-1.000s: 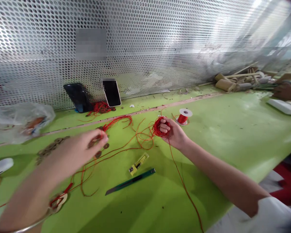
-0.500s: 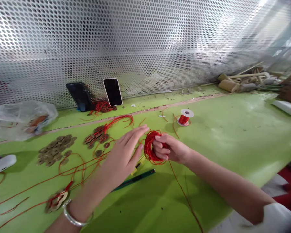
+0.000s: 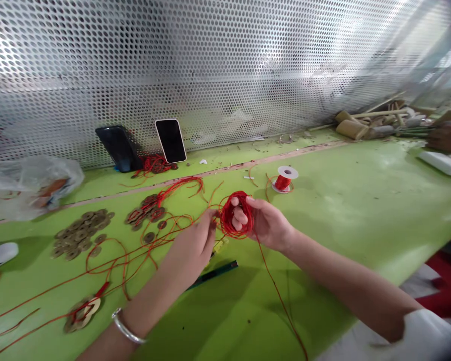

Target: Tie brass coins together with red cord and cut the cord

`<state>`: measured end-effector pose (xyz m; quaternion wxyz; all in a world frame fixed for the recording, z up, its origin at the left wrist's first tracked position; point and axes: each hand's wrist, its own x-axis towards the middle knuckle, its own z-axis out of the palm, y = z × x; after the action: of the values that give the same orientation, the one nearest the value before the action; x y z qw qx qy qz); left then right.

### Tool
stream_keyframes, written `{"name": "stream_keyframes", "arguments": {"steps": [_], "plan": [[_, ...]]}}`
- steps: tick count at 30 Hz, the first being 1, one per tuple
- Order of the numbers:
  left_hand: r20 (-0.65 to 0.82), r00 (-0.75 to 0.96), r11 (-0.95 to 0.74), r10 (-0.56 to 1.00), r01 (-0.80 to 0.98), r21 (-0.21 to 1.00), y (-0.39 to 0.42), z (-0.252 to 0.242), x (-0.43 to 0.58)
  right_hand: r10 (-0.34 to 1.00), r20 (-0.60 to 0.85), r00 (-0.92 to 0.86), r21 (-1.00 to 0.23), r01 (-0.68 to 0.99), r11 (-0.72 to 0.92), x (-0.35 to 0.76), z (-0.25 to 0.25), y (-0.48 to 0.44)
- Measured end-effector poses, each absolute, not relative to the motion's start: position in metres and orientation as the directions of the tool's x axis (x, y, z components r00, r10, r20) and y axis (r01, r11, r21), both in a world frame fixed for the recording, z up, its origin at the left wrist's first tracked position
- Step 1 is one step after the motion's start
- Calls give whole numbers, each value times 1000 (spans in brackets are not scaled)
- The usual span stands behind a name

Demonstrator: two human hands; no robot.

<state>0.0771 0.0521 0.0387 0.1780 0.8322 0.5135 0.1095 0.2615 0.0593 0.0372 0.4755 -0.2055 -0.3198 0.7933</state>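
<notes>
A coil of red cord [image 3: 251,214] is wrapped round the fingers of my right hand [image 3: 270,223], whose fingertips show through its middle. One strand hangs from the coil down to the front edge of the view. At the coil's left side, my left hand [image 3: 193,245], with a silver bangle on its wrist, pinches the red cord between closed fingertips. Under the hands lies a dark green box cutter [image 3: 220,273], partly covered by my left hand, beside a small yellow object [image 3: 220,245]. Loose red strands run left across the green table [image 3: 342,215].
Piled coins [image 3: 80,233] and coins strung with red cord [image 3: 145,210] lie on the left. A cord spool [image 3: 283,180] stands behind the hands. Two phones [image 3: 171,141] lean against the perforated metal screen [image 3: 225,65]. Another person's hand [image 3: 449,139] is at far right.
My left hand has gone from open fingers to a pinch at the coil's left side. My right hand has turned, so the coil's ring faces me more.
</notes>
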Motion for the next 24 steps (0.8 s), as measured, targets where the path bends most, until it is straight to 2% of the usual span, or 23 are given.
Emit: {"name": "stream_keyframes", "arguments": {"steps": [3,5,7,9,12,14,18,24], "plan": [[32,541,-539,841,829,149,53,30,78,905,-53,-423,-667,-659,-347,264,34,61],[88,561,-567,823,818,94,52,27,79,908,-75,-412,-655,-667,-357,264,33,63],[193,501,-531,844,833,157,51,28,79,906,-88,-413,-660,-658,-364,264,31,64],[357,404,-505,842,822,263,48,30,79,903,-93,-420,-668,-646,-369,264,31,64],[489,370,-575,790,724,382,44,34,79,899,-96,-428,-676,-635,-374,263,32,63],[429,424,-598,798,644,477,43,35,80,892,-98,-441,-686,-620,-381,263,32,62],[272,466,-515,842,544,662,44,29,83,871,-84,-484,-708,-586,-394,262,32,62],[134,459,-395,878,538,745,43,25,84,887,-121,-447,-728,-568,-385,259,30,63]]}}
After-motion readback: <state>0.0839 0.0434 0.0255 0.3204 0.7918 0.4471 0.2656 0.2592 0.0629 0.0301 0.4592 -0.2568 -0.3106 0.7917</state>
